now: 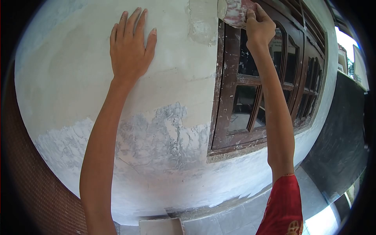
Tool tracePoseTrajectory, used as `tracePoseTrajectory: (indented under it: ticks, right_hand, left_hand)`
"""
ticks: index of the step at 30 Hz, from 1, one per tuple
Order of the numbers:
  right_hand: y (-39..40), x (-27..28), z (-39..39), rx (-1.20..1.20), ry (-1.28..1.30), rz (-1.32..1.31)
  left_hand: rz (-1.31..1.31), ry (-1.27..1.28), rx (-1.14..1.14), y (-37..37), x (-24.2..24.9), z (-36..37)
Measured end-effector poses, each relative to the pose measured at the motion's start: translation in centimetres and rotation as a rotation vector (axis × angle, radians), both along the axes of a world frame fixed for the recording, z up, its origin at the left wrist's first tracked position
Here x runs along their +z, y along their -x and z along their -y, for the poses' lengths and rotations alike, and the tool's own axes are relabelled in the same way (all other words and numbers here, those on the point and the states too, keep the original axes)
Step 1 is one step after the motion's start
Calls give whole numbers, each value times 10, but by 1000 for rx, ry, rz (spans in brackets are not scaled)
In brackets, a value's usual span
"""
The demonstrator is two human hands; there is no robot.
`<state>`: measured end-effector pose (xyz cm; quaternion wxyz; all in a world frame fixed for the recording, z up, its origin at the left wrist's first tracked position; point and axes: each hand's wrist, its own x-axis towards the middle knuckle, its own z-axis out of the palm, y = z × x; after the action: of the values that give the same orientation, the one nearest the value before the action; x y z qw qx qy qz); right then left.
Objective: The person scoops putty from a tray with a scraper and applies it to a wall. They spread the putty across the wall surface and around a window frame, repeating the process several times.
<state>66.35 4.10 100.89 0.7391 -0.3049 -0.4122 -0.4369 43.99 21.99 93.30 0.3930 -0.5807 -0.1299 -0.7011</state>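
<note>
My left hand (131, 51) lies against the upper part of the plastered wall (168, 90), fingers spread and holding nothing. At the top, my right hand (260, 27) grips a putty-smeared scraper (237, 13), its fingers closed round the reddish part. The scraper is at the wall's edge beside the brown window frame (229, 78). A rough, darker plaster patch (203, 23) shows just left of the scraper. Lower down, the wall is white and grey with a rough, streaked surface.
Brown windows with glass panes (244, 105) fill the wall's right side, behind my right forearm. A pale box-like object (161, 227) is at the bottom, near the grey tiled floor (231, 217). A dark wall (337, 137) stands at the right.
</note>
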Motion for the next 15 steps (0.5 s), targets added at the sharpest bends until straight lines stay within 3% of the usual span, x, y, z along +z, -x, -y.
tracePoseTrajectory:
  ticks: [4, 9, 11, 13, 15]
  right_hand:
    - [23, -7, 12, 136, 32, 18]
    - [8, -15, -9, -106, 177, 93]
    - [-28, -11, 4, -117, 167, -88]
    - [-37, -11, 13, -134, 128, -90]
    - [-36, -13, 12, 97, 15, 8]
  left_hand:
    - [5, -6, 20, 0, 1, 0]
    - [-27, 15, 0, 2, 1, 0]
    - [-21, 27, 8, 2, 1, 1]
    - [-9, 43, 25, 0, 0, 3]
    - [-4, 42, 26, 1, 1, 3]
